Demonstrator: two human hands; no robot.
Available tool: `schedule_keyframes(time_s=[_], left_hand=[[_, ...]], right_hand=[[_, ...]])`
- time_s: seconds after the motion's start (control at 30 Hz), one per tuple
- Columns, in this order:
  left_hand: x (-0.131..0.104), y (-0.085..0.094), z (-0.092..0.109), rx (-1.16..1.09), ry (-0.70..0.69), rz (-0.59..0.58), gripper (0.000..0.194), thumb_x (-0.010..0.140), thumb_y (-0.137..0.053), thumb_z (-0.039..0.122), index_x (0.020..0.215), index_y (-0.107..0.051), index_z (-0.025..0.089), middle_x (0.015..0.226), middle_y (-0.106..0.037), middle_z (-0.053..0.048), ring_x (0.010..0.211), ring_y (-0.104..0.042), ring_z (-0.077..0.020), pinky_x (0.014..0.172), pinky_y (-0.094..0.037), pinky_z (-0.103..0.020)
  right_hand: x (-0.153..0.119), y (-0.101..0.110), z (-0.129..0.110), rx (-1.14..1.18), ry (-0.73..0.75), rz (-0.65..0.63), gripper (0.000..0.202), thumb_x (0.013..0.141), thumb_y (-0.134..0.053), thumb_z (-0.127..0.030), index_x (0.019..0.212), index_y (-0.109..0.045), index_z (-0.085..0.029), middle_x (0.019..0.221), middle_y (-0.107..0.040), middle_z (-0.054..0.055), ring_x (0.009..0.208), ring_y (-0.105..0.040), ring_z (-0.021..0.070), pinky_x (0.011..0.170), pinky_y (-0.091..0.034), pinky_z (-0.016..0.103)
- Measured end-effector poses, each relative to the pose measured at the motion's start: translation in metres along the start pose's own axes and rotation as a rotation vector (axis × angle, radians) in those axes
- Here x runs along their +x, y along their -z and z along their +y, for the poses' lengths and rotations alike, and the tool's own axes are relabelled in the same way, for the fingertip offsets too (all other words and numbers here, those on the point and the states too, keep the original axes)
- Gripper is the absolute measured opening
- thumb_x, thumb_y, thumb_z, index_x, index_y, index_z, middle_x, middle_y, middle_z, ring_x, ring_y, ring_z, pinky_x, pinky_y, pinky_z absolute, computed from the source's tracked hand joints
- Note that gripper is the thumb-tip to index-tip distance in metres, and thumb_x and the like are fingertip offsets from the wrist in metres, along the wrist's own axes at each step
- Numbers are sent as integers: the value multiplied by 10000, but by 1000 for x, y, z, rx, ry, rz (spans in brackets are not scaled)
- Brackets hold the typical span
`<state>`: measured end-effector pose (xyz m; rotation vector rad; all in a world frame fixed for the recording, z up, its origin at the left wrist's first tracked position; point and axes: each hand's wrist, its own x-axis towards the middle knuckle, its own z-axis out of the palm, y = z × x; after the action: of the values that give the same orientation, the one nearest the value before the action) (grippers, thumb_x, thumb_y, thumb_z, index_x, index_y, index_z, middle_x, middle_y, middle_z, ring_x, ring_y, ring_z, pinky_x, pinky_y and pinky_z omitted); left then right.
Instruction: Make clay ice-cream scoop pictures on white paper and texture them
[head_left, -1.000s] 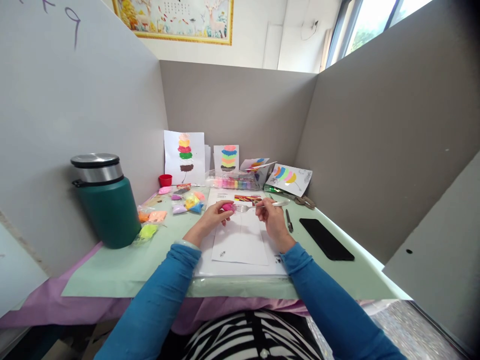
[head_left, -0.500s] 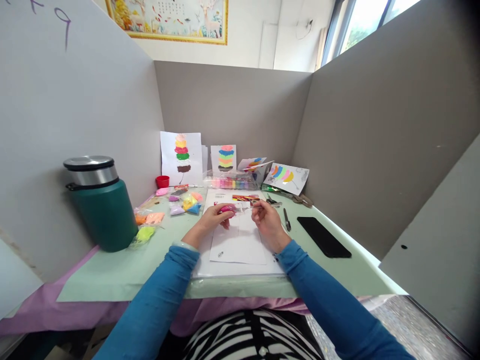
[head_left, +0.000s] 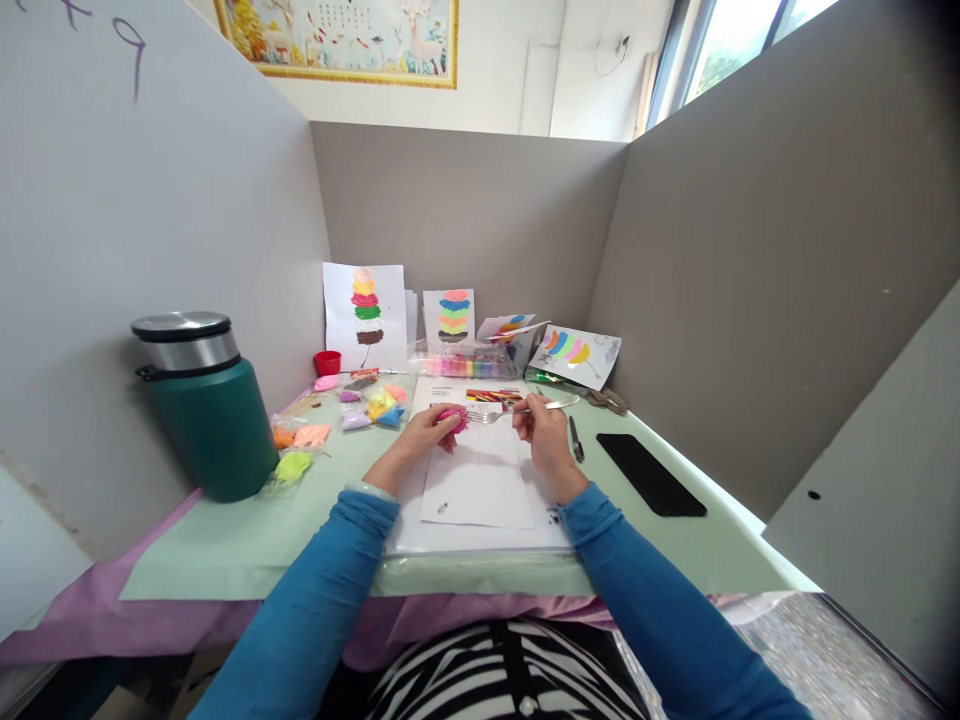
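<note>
Pink clay (head_left: 454, 419) is held in my left hand (head_left: 427, 436), whose fingers close round it above the white paper (head_left: 477, 490). A silver fork (head_left: 559, 404) is pinched in my right hand (head_left: 541, 436), its handle pointing right. The fork's tines point left, close beside the pink clay; whether they touch it I cannot tell. Behind the hands, yellow and red sticks or a printed picture of them (head_left: 493, 396) show at the top of the paper stack.
A green thermos (head_left: 210, 430) and bagged coloured clay (head_left: 379, 404) stand on the left. A black phone (head_left: 649, 474) and a pen (head_left: 575, 440) lie on the right. Pictures (head_left: 365, 318) lean against the back partition (head_left: 469, 210).
My right hand has shifted slightly right with the fork, whose handle now shows more fully. The tines have moved a little away from the clay in my left hand.
</note>
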<state>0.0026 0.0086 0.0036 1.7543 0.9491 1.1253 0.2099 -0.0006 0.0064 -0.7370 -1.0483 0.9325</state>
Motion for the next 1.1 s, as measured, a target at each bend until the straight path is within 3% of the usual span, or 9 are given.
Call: schedule_keyframes(time_s=[0.23, 0.5, 0.8, 0.93, 1.1], left_hand=[[-4, -1, 6, -7, 43, -47, 406, 817, -562, 548, 880, -605, 149, 719, -564, -15, 594, -536, -118, 569, -463, -257], [-6, 0, 11, -2, 71, -13, 403, 849, -495, 561, 787, -558, 168, 669, -545, 0, 548, -521, -111, 556, -440, -257], [-3, -1, 1, -60, 90, 37, 397, 852, -503, 546, 767, -559, 162, 736, -574, -22, 536, -537, -109, 521, -447, -259], [0, -1, -2, -50, 189, 87, 407, 860, -492, 541, 701, -530, 168, 585, -540, -8, 447, -509, -113, 447, -410, -253], [-2, -1, 1, -18, 179, 71, 395, 869, -494, 519, 668, -512, 180, 469, -524, 1, 396, -493, -114, 405, -351, -227]], right_hand=[[2, 3, -1, 71, -25, -16, 293, 756, -601, -452, 649, -581, -180, 468, -533, -21, 375, -392, 72, 364, -250, 211], [1, 3, 0, 46, -13, -21, 296, 762, -612, -448, 650, -590, -174, 471, -540, -17, 378, -397, 70, 363, -259, 206], [-3, -2, 1, -3, -14, -80, 305, 775, -610, -453, 669, -607, -167, 487, -553, -14, 378, -407, 70, 364, -270, 208], [-4, -1, 0, 15, 39, -29, 302, 785, -601, -448, 664, -598, -170, 488, -551, -18, 386, -415, 70, 374, -289, 205], [-5, -3, -1, -52, 33, -53, 313, 785, -601, -460, 678, -602, -166, 494, -562, -17, 382, -417, 67, 369, -285, 202]])
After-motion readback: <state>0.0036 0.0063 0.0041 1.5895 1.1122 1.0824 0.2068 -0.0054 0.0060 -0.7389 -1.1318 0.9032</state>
